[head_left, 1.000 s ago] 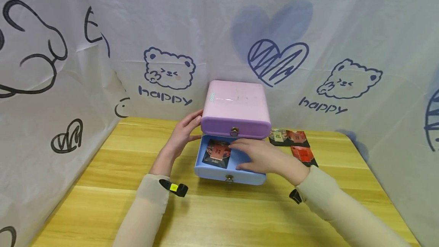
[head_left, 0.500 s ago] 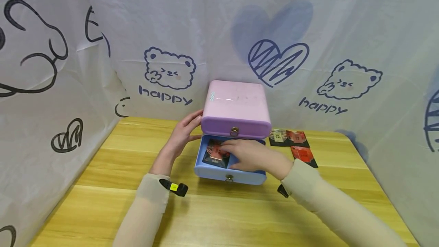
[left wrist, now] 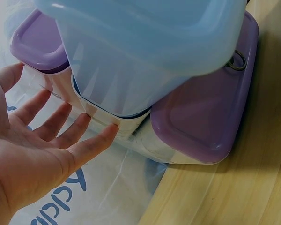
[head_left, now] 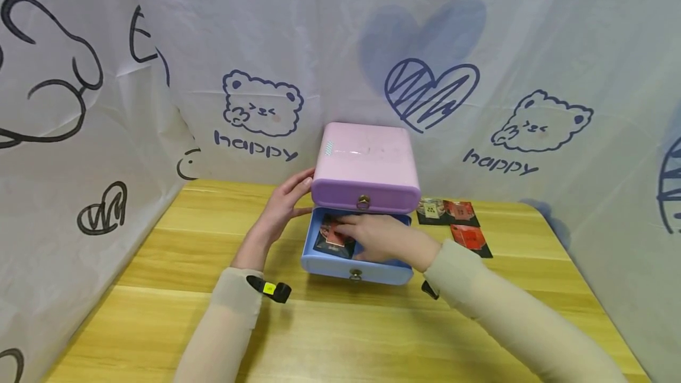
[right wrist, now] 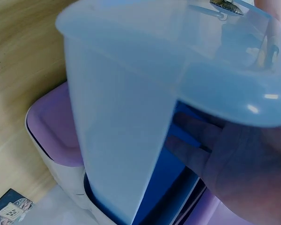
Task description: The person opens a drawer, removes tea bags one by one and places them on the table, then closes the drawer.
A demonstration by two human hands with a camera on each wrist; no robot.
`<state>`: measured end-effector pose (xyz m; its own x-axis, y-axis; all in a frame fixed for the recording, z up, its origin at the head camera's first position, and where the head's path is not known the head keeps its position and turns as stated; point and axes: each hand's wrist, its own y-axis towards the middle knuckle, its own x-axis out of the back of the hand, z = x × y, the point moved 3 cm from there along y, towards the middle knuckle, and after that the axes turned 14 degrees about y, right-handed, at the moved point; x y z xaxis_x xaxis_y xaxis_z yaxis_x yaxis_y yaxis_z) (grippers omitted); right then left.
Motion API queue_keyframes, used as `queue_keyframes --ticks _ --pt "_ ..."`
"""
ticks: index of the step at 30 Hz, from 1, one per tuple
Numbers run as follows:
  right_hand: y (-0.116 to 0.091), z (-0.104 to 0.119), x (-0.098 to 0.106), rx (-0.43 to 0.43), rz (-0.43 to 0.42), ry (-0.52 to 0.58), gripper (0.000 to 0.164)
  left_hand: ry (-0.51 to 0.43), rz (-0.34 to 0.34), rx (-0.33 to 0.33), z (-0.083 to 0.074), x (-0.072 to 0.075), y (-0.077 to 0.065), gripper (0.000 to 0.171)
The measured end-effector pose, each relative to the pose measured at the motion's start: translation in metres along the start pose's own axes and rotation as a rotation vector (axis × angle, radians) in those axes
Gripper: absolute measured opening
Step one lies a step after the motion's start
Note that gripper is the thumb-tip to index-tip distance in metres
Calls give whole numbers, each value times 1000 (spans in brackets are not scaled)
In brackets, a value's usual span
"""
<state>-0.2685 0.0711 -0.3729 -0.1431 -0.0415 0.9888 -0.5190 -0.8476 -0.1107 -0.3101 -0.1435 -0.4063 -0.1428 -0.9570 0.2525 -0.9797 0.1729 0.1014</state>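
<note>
Lying front-to-back in L side of blue drawer (head_left: 324,266), red/black sachet (head_left: 333,243)'s partly under R hand (head_left: 384,237), fingers extended, w/ L hand (head_left: 280,210) spread outside.

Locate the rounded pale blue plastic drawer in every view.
Head: the rounded pale blue plastic drawer is just below centre, pulled out.
Left wrist: the drawer is top centre, cut off by the upper edge.
Right wrist: the drawer fills the middle, reaching the top edge.
Shared landmark: the yellow wooden tabletop, bottom in head, right side in left wrist, left side in right wrist.
</note>
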Motion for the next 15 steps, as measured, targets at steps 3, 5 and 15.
queue_keyframes --ticks 3,5,15 --pt "3 -1 -1 -7 13 -13 77 -4 1 0 0 0 0 58" --pt "5 -1 -2 -18 25 -6 79 -9 1 0 0 0 0 57" --pt "16 1 -4 -53 102 65 76 -2 1 3 0 0 0 58"
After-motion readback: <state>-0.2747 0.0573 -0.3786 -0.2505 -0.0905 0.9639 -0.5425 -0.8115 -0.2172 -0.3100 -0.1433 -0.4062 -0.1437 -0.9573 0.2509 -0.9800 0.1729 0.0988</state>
